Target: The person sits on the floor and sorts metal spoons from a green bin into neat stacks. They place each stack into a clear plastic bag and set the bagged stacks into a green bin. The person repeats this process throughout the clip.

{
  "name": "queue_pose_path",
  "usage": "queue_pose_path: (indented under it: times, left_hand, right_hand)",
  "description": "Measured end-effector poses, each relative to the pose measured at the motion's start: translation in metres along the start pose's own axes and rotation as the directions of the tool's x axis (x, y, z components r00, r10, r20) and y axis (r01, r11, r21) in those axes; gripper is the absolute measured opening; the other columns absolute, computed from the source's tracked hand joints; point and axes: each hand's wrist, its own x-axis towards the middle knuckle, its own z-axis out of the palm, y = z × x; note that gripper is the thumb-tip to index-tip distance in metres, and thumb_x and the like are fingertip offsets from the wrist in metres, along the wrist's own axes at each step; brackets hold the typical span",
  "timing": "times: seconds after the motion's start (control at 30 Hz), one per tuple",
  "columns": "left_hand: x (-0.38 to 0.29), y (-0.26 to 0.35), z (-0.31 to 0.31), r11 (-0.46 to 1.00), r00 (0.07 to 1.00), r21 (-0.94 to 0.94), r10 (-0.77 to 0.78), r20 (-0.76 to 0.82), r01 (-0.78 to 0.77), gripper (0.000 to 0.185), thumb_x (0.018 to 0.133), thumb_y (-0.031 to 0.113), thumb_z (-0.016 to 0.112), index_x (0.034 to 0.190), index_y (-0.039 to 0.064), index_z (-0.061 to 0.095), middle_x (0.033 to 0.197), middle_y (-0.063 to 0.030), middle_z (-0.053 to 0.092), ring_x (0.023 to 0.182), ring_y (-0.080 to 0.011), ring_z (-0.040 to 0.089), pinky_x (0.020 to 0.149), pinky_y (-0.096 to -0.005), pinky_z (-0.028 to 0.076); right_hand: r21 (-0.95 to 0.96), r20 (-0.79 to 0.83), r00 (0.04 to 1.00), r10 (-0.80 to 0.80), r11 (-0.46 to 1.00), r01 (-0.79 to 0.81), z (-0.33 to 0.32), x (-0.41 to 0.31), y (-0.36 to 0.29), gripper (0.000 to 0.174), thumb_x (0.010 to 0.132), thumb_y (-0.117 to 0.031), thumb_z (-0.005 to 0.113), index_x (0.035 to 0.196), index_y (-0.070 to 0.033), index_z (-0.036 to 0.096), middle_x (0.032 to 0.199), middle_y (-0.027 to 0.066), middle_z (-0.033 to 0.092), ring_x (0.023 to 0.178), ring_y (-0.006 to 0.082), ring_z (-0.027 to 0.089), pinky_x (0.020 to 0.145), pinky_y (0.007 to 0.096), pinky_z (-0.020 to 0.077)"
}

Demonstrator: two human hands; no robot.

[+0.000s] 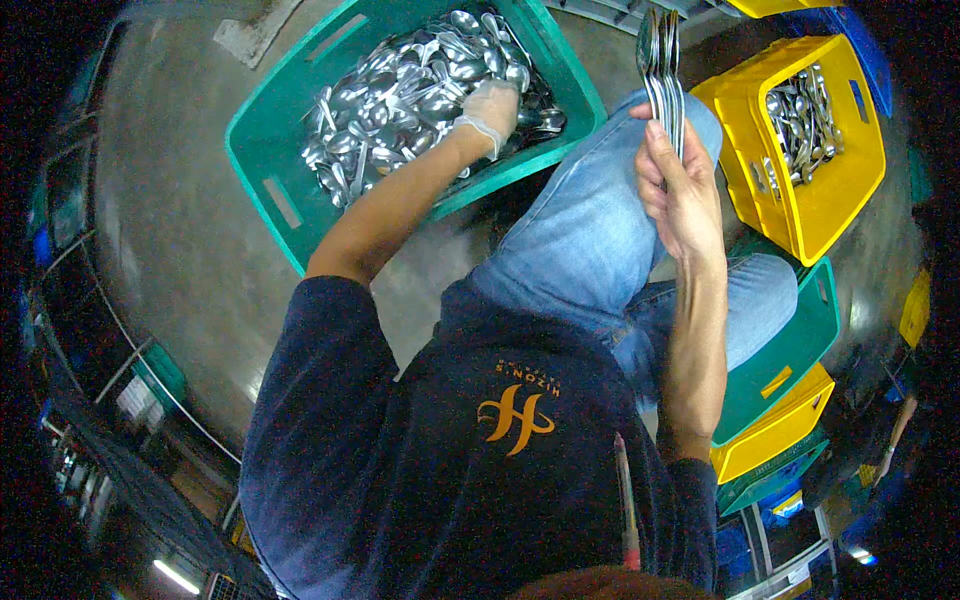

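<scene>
My left hand (491, 112), in a thin translucent glove, reaches down into a heap of metal spoons (405, 90) inside a large green plastic crate (262, 150). Its fingertips are hidden among the cutlery, so a grasp there cannot be made out. My bare right hand (679, 172) is raised above my knee, to the right of the green crate. It is shut on a bundle of metal cutlery (664, 82), stacked closely with the handles in my palm and the heads pointing away from me. Seen edge-on, the pieces do not show clearly whether they are spoons or forks.
A yellow plastic crate (840, 202) at the right holds more metal cutlery (806, 124). Beside my bent leg, a green crate (787, 360) stands over another yellow crate (780, 435). Concrete floor (180, 165) shows at the left. Part of another person's arm (896, 435) appears at the far right.
</scene>
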Motion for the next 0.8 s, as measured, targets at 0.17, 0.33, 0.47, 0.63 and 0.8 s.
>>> queue_pose_path:
  times: [0.17, 0.33, 0.47, 0.63, 0.8]
  left_hand:
    - [0.008, -0.038, -0.007, 0.956, 0.997, -0.292, 0.006, 0.082, 0.019, 0.027, 0.086, 0.025, 0.066, 0.104, 0.004, 0.069, 0.099, -0.0204, 0.07, 0.092, -0.0353, 0.069, 0.08, -0.045, 0.054]
    - [-0.045, -0.004, -0.161, 0.807, 0.937, -0.571, -0.067, -0.344, -0.152, 0.022, 0.091, 0.019, 0.066, 0.106, 0.003, 0.071, 0.094, -0.0176, 0.072, 0.086, -0.031, 0.071, 0.077, -0.0358, 0.055]
    - [-0.096, 0.045, -0.213, 0.827, 0.72, 0.008, 0.495, -0.487, -0.563, 0.026, 0.078, 0.01, 0.066, 0.104, 0.012, 0.068, 0.105, -0.008, 0.069, 0.093, -0.0242, 0.067, 0.074, -0.0343, 0.057]
    - [-0.126, 0.075, -0.187, 0.652, 0.642, -0.104, 0.685, -0.344, -0.751, 0.024, 0.083, 0.009, 0.061, 0.106, 0.011, 0.067, 0.111, -0.007, 0.064, 0.102, -0.0258, 0.064, 0.088, -0.0341, 0.054]
    - [-0.086, 0.026, -0.146, 0.749, 0.854, -0.523, 0.109, -0.508, -0.406, 0.022, 0.088, 0.003, 0.058, 0.107, 0.005, 0.069, 0.111, -0.0159, 0.066, 0.102, -0.0331, 0.065, 0.091, -0.0391, 0.051]
  right_hand:
    - [-0.052, 0.037, 0.999, 0.038, 0.998, -0.037, 0.002, 0.003, -0.003, 0.026, 0.1, -0.03, 0.057, 0.116, -0.01, 0.061, 0.063, -0.0074, 0.042, 0.047, 0.0009, 0.032, 0.038, 0.0188, 0.0224]
    - [-0.083, 0.125, 0.989, 0.082, 0.994, -0.072, 0.002, 0.004, 0.009, 0.034, 0.1, -0.029, 0.057, 0.121, -0.002, 0.057, 0.076, 0.0019, 0.062, 0.053, 0.0084, 0.055, 0.044, 0.0219, 0.042]
    - [0.206, 0.201, 0.968, 0.148, 0.96, -0.189, 0.043, 0.007, -0.002, 0.032, 0.101, -0.028, 0.054, 0.119, -0.002, 0.057, 0.117, 0.0203, 0.067, 0.096, 0.0213, 0.069, 0.076, 0.0316, 0.0588]
    - [0.202, 0.187, 0.972, 0.144, 0.963, -0.181, 0.042, 0.013, 0.014, 0.033, 0.101, -0.027, 0.054, 0.121, -0.002, 0.057, 0.106, 0.0115, 0.068, 0.088, 0.0162, 0.066, 0.074, 0.0275, 0.0553]
    - [0.159, 0.232, 0.961, 0.149, 0.969, -0.189, 0.015, 0.011, 0.014, 0.034, 0.101, -0.029, 0.054, 0.121, -0.001, 0.054, 0.079, 0.0014, 0.055, 0.053, 0.0053, 0.048, 0.044, 0.0194, 0.041]
